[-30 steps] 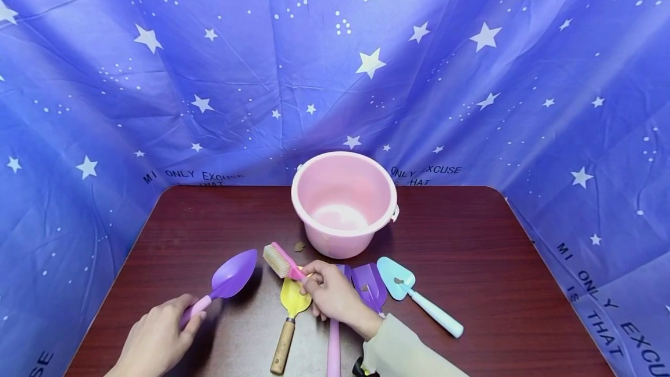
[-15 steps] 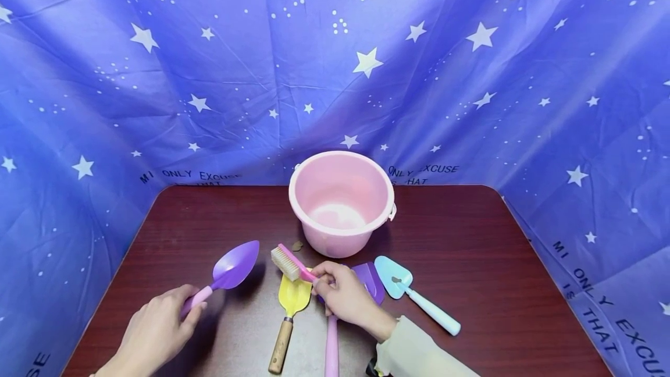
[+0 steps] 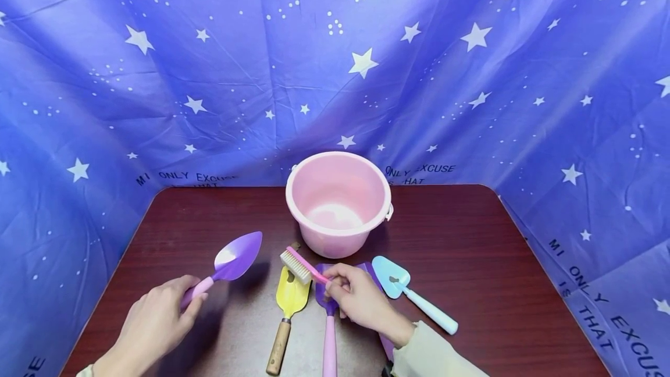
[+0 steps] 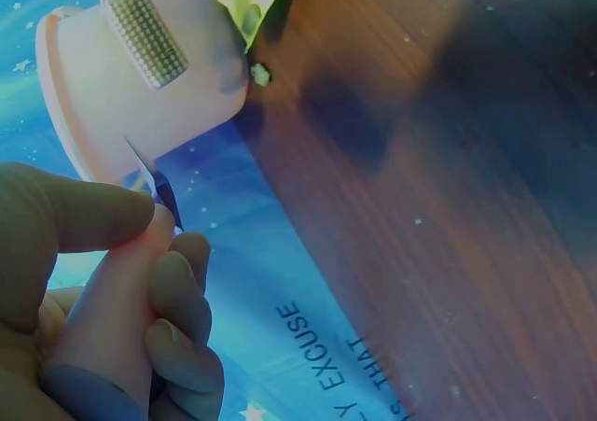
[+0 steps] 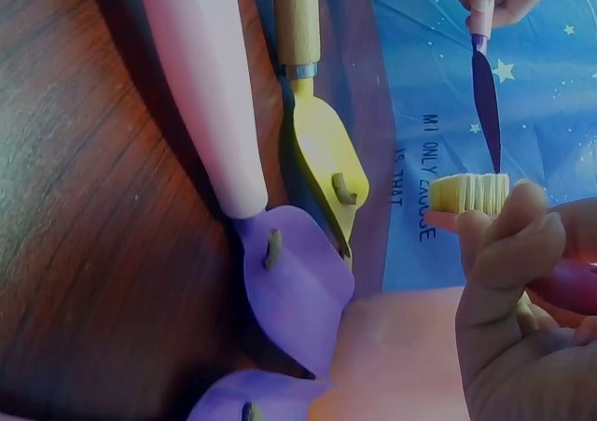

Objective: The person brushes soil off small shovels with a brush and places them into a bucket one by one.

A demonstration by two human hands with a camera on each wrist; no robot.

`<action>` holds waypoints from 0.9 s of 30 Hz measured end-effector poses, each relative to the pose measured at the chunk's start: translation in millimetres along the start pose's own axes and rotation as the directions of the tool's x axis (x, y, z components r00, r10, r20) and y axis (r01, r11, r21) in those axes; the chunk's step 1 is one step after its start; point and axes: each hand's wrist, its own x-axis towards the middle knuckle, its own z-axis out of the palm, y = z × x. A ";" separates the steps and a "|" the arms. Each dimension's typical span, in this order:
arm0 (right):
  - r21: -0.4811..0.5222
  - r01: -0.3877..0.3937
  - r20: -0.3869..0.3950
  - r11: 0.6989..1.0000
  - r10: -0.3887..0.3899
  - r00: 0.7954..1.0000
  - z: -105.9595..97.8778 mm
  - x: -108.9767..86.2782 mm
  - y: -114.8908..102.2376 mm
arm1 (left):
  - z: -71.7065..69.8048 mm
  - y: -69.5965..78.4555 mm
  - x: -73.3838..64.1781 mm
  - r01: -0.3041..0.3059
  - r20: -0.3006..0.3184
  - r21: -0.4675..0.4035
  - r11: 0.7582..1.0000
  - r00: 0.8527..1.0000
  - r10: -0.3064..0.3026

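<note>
My left hand (image 3: 159, 313) grips the pink handle of a purple trowel (image 3: 238, 258), its blade raised over the table at the left. My right hand (image 3: 363, 301) pinches the handle of a pink brush (image 3: 300, 266), cream bristles facing left and downward. Beneath the brush lies a yellow trowel (image 3: 292, 295) with a wooden handle. Beside it is another purple trowel (image 3: 330, 336) with a pink handle, its blade partly covered by my right hand. A further purple scoop (image 5: 252, 398) is mostly hidden under that hand in the head view. Small brown bits sit on these blades.
A pink bucket (image 3: 335, 243) stands behind the tools, with nothing visible inside. To the right lies a light blue trowel (image 3: 389, 278) with a brown bit on its blade. A blue star-patterned cloth (image 3: 209, 74) surrounds the dark wooden table (image 3: 497, 284).
The brush has moved right in my right hand, uncovering more of the yellow blade and a brown bit on it. My left hand has lifted the purple trowel slightly higher in view.
</note>
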 end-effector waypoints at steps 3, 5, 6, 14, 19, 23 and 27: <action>-0.016 0.002 -0.012 1.000 -0.002 1.000 -3.8 -3.5 -4.2 | -4.8 2.9 5.8 -0.004 0.002 -0.002 1.000 1.000 0.004; -0.023 -0.007 -0.018 1.000 0.007 1.000 -4.5 -2.3 6.0 | -8.9 5.4 10.4 -0.009 0.002 -0.002 1.000 1.000 0.009; -0.025 -0.012 -0.021 1.000 0.011 1.000 -4.5 -1.5 12.2 | -10.9 6.5 12.4 -0.014 0.003 -0.001 1.000 1.000 0.014; -0.016 0.004 -0.019 1.000 -0.005 1.000 -11.3 -5.6 31.1 | -26.0 13.9 26.5 -0.041 -0.020 0.017 0.999 0.999 0.042; -0.027 0.013 -0.030 1.000 -0.014 0.999 -19.5 -10.4 29.2 | -33.3 17.7 35.1 -0.072 -0.054 0.015 0.997 0.996 0.073; -0.045 0.012 -0.034 0.999 -0.014 0.999 -27.9 -14.7 28.0 | -37.3 24.1 43.0 -0.101 -0.071 0.010 0.995 0.992 0.102; -0.062 0.018 -0.026 0.998 -0.019 0.999 -38.0 -19.2 28.5 | -37.1 32.7 52.1 -0.136 -0.083 0.001 0.991 0.987 0.136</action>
